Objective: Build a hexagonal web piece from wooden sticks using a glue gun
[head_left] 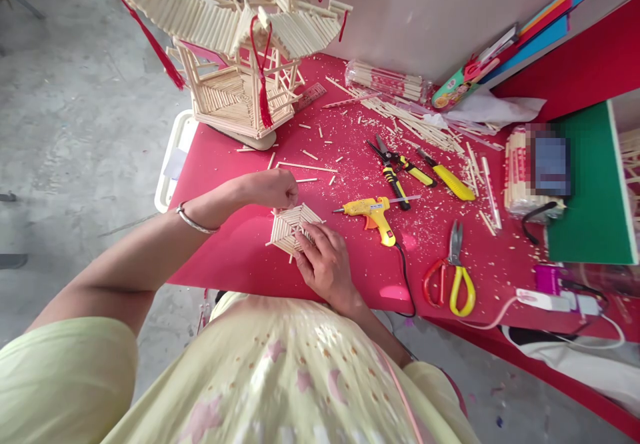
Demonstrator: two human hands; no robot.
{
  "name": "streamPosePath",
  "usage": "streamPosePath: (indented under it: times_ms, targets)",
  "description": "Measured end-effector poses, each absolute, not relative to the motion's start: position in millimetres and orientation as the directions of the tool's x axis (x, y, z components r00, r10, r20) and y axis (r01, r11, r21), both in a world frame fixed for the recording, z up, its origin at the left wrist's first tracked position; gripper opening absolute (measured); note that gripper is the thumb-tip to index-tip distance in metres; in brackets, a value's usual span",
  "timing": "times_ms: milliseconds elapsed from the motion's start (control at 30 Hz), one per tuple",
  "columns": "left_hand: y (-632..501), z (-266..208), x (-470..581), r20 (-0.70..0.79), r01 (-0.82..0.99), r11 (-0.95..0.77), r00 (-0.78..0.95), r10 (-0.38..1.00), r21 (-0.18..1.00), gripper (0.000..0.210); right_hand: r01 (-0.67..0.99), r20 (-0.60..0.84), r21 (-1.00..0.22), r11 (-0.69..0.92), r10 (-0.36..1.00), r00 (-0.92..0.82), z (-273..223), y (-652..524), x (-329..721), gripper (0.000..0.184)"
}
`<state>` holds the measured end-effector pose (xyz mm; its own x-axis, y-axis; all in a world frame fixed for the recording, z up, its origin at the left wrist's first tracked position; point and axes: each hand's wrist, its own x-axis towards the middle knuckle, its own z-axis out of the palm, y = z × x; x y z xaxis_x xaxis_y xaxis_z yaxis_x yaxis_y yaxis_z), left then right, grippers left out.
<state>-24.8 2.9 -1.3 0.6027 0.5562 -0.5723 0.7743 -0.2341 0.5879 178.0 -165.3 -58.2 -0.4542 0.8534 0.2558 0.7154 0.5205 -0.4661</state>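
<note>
A small hexagonal panel of pale wooden sticks (287,229) lies near the front edge of the red table. My right hand (325,257) grips its right side, fingers over the top and thumb along the lower edge. At the panel's upper left edge, my left hand (275,189) is closed with its fingers curled down; whatever is between its fingertips is hidden. Just beyond my left hand lie a few loose sticks (307,167). A yellow hot glue gun (373,212) rests to the right of the panel, nozzle pointing towards it.
A stick-built pavilion model (240,91) with red tassels stands at the back left. Pliers (397,167), a yellow utility knife (450,181) and scissors (453,277) lie on the right. Stick bundles (387,81), offcuts and a green board (590,191) are farther out.
</note>
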Motion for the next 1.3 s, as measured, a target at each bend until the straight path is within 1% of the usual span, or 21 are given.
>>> streamPosePath:
  times_ms: [667,1000,1300]
  targets:
    - [2.5,-12.0,-30.1,-0.538,0.760,-0.197,0.594,0.597,0.620,0.018,0.721,0.245,-0.470,0.510,0.860,-0.448,-60.1,-165.6,178.0,0.039]
    - [0.7,-13.4,-30.4,-0.514,0.747,-0.226,0.612,0.600,0.625,0.018,0.718,0.257,-0.467,0.517,0.856,-0.449,-57.9,-165.9,177.0,0.036]
    - [-0.9,-12.6,-29.8,-0.495,0.742,-0.219,0.607,0.622,0.634,0.018,0.706,0.270,-0.474,0.527,0.850,-0.453,-59.4,-165.2,178.0,0.036]
